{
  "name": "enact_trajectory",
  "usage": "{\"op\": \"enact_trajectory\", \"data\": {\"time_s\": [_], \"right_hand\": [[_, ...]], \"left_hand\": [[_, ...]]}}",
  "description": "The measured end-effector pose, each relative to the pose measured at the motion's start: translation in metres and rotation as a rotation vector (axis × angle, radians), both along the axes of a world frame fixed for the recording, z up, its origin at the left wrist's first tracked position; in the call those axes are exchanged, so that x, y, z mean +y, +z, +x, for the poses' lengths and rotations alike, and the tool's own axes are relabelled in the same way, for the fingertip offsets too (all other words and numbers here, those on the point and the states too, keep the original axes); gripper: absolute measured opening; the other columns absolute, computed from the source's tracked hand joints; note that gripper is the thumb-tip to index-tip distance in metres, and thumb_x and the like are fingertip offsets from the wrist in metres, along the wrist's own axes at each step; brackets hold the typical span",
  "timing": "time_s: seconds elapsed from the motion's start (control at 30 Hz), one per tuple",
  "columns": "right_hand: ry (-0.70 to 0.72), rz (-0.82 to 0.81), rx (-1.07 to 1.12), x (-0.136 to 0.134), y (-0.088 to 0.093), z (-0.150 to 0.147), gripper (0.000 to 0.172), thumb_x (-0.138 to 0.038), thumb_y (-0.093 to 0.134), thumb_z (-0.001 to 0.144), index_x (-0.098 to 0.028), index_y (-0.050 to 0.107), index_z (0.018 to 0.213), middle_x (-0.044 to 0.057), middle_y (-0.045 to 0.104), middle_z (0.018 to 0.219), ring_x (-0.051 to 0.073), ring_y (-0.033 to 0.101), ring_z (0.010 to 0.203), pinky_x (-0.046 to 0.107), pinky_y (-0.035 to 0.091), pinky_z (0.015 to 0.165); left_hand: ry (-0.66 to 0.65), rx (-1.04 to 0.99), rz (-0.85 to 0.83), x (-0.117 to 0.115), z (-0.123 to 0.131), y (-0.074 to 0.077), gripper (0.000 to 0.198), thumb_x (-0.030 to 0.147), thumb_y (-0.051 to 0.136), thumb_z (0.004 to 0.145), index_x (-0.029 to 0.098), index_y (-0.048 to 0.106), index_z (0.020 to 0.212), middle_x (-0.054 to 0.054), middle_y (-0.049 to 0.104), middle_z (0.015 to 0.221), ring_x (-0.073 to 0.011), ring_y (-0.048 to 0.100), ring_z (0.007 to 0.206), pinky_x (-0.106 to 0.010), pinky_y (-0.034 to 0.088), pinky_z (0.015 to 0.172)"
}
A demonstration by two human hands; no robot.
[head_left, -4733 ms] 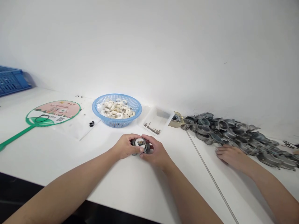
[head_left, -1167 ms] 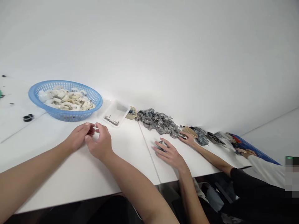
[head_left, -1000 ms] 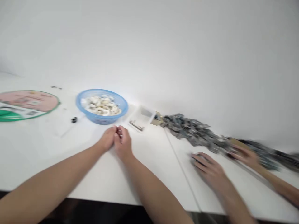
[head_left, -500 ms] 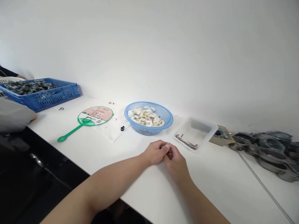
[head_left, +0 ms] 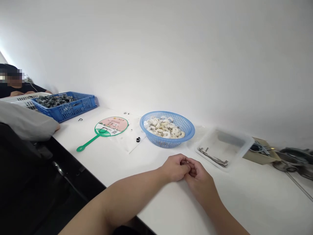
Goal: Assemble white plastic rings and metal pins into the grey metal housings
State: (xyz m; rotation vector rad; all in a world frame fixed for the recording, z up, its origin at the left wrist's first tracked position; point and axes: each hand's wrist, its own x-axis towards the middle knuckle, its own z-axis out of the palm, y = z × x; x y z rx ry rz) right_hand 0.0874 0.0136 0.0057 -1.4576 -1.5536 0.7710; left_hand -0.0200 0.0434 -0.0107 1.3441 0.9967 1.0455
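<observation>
My left hand (head_left: pixel 175 167) and my right hand (head_left: pixel 199 178) rest together on the white table (head_left: pixel 244 199), fingers curled and touching, with nothing showing between them. Just beyond them stands a blue plastic basket (head_left: pixel 168 143) full of white rings with metal parts (head_left: pixel 163 128). To its right, a clear plastic tray (head_left: pixel 221 143) holds several thin metal pins (head_left: pixel 212 157). A green-handled paper fan (head_left: pixel 111 126) lies farther left, and a small black ring (head_left: pixel 138 139) sits on a plastic sheet (head_left: pixel 129 145).
At the far left, a blue crate of dark parts (head_left: pixel 73 112) stands beside a white crate (head_left: pixel 22 101), with a seated person (head_left: pixel 22 91) behind them. A grey sleeve (head_left: pixel 24 125) enters nearby. A cardboard box (head_left: pixel 261 156) and grey metal castings (head_left: pixel 293 156) lie at the right.
My view has swung left along the table, bringing the crates and seated person into sight. My hands have come together, and the part they held earlier no longer shows.
</observation>
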Motion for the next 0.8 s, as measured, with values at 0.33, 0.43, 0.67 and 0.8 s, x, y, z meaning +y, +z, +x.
{"op": "enact_trajectory", "data": {"time_s": [0.33, 0.43, 0.67, 0.8], "right_hand": [[-0.032, 0.019, -0.133, 0.001, 0.009, 0.001, 0.028, -0.040, 0.050, 0.066, -0.026, 0.059, 0.088, 0.000, 0.069, 0.080, 0.021, 0.064, 0.077, 0.030, 0.047, 0.065], [-0.051, 0.039, -0.137, 0.002, 0.009, 0.001, 0.029, -0.041, 0.049, 0.066, -0.028, 0.060, 0.089, 0.001, 0.069, 0.080, 0.023, 0.064, 0.077, 0.032, 0.047, 0.066], [-0.090, 0.061, -0.112, 0.007, 0.003, 0.003, 0.031, -0.046, 0.049, 0.064, -0.031, 0.060, 0.089, 0.003, 0.069, 0.085, 0.027, 0.063, 0.080, 0.039, 0.045, 0.070], [-0.109, 0.077, -0.092, 0.011, 0.000, 0.003, 0.025, -0.046, 0.052, 0.064, -0.036, 0.061, 0.085, 0.002, 0.069, 0.082, 0.026, 0.064, 0.081, 0.039, 0.046, 0.072]], "left_hand": [[0.061, 0.191, 0.084, 0.003, -0.002, 0.003, 0.033, 0.040, 0.050, 0.080, 0.017, 0.061, 0.102, -0.005, 0.065, 0.102, -0.0195, 0.058, 0.094, -0.036, 0.048, 0.087], [0.067, 0.211, 0.076, 0.004, 0.000, 0.003, 0.034, 0.040, 0.050, 0.080, 0.018, 0.062, 0.102, -0.005, 0.066, 0.101, -0.0194, 0.059, 0.093, -0.035, 0.049, 0.087], [0.083, 0.243, 0.079, 0.008, 0.002, 0.001, 0.034, 0.041, 0.053, 0.077, 0.019, 0.063, 0.101, -0.004, 0.067, 0.100, -0.0194, 0.060, 0.091, -0.034, 0.049, 0.086], [0.071, 0.270, 0.059, 0.007, 0.000, 0.007, 0.034, 0.041, 0.054, 0.076, 0.019, 0.063, 0.100, -0.004, 0.066, 0.101, -0.0194, 0.060, 0.090, -0.035, 0.049, 0.087]]}}
